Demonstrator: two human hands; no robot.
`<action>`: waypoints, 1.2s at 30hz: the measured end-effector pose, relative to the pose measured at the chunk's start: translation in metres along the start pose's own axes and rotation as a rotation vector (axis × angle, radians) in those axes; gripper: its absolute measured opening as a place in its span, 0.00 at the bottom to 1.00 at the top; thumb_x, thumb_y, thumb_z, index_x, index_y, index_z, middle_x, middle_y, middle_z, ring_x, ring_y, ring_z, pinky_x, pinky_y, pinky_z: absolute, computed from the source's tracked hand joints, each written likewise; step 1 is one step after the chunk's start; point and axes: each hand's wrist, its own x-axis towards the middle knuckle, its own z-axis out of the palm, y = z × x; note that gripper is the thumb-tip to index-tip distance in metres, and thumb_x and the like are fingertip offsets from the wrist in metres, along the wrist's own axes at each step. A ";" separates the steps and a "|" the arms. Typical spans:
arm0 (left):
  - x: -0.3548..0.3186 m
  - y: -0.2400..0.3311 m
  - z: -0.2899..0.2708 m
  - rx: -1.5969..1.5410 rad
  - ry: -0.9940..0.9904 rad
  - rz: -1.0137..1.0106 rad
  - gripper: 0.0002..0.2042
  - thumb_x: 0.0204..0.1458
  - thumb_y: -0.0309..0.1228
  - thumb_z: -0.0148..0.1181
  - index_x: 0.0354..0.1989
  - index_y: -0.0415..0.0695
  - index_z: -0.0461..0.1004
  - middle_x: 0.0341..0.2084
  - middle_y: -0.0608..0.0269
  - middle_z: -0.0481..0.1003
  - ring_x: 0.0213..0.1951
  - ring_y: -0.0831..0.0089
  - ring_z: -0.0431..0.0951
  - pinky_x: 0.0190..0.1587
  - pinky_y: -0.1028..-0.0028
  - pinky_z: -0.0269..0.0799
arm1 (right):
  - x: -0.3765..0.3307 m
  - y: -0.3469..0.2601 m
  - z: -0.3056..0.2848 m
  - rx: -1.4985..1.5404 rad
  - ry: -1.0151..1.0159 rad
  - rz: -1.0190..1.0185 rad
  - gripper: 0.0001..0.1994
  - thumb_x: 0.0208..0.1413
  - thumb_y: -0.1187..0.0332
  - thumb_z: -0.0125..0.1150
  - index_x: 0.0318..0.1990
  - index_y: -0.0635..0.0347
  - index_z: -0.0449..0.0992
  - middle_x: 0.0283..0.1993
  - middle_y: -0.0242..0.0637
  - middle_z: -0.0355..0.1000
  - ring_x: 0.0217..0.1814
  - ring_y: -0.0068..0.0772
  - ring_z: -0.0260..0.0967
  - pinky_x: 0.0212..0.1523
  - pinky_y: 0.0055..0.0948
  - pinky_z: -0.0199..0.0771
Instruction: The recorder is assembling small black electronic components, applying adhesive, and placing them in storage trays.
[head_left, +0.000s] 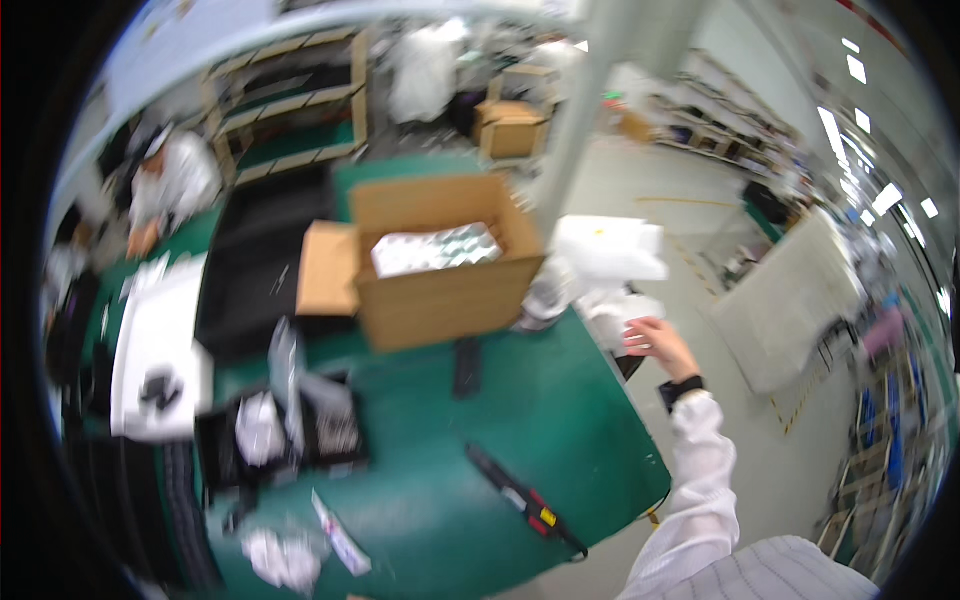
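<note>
My right hand (656,343) reaches out past the right edge of the green table, its fingers stretched forward and slightly apart. It holds nothing that I can see. Close to its fingertips is a crumpled white bag (610,312), and I cannot tell whether they touch. A flat white sheet or foam piece (610,247) lies just beyond the bag. On the wrist is a black band, below it a white sleeve. My left hand is out of the picture. A black and red electric screwdriver (520,503) lies on the table nearest my right forearm.
An open cardboard box (450,305) with white packs inside stands on the green table (570,400). A small black bar (467,367), black trays (265,260), a white tray (150,330) and a tube (342,540) lie around it. A co-worker (175,180) sits far left; a pillar (580,130) rises behind.
</note>
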 end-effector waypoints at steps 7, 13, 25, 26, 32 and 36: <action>-0.020 0.094 -0.020 -0.095 0.130 0.161 0.25 0.65 0.41 0.52 0.15 0.40 0.74 0.10 0.66 0.73 0.11 0.77 0.73 0.16 0.76 0.69 | -0.228 -0.091 0.097 -0.247 -0.339 -0.237 0.21 0.51 0.74 0.65 0.53 0.68 0.72 0.46 0.37 0.76 0.45 0.27 0.74 0.46 0.28 0.74; -0.041 0.089 -0.009 -0.200 0.155 0.114 0.24 0.65 0.41 0.51 0.19 0.38 0.75 0.10 0.61 0.73 0.13 0.74 0.75 0.19 0.73 0.71 | -0.342 -0.073 0.159 -0.648 -1.017 -0.338 0.29 0.53 0.54 0.67 0.59 0.60 0.70 0.54 0.48 0.72 0.52 0.42 0.74 0.51 0.34 0.76; -0.085 0.038 -0.022 -0.292 0.421 0.371 0.12 0.62 0.34 0.55 0.34 0.36 0.76 0.21 0.53 0.78 0.22 0.65 0.80 0.27 0.68 0.73 | -0.441 0.010 0.344 -0.489 -1.123 -0.205 0.21 0.56 0.66 0.66 0.55 0.62 0.73 0.47 0.42 0.78 0.47 0.34 0.78 0.49 0.31 0.76; -0.089 0.032 -0.026 -0.273 0.447 0.354 0.10 0.61 0.33 0.56 0.35 0.37 0.76 0.22 0.53 0.79 0.23 0.64 0.80 0.28 0.68 0.73 | -0.444 0.014 0.362 -0.438 -1.105 -0.208 0.18 0.57 0.66 0.65 0.53 0.62 0.74 0.46 0.42 0.78 0.45 0.34 0.78 0.47 0.31 0.76; -0.126 -0.014 -0.044 -0.196 0.760 0.407 0.07 0.58 0.27 0.58 0.38 0.36 0.77 0.21 0.58 0.78 0.21 0.71 0.78 0.26 0.72 0.71 | -0.460 0.021 0.459 -0.389 -0.954 -0.164 0.13 0.60 0.69 0.61 0.50 0.64 0.75 0.43 0.39 0.79 0.43 0.31 0.78 0.47 0.28 0.75; -0.161 -0.050 -0.054 -0.394 0.863 0.181 0.04 0.56 0.24 0.60 0.36 0.36 0.77 0.23 0.58 0.77 0.22 0.74 0.76 0.26 0.74 0.70 | -0.437 0.027 0.496 -0.384 -0.775 -0.251 0.11 0.59 0.72 0.60 0.49 0.64 0.76 0.42 0.42 0.78 0.41 0.31 0.77 0.44 0.28 0.75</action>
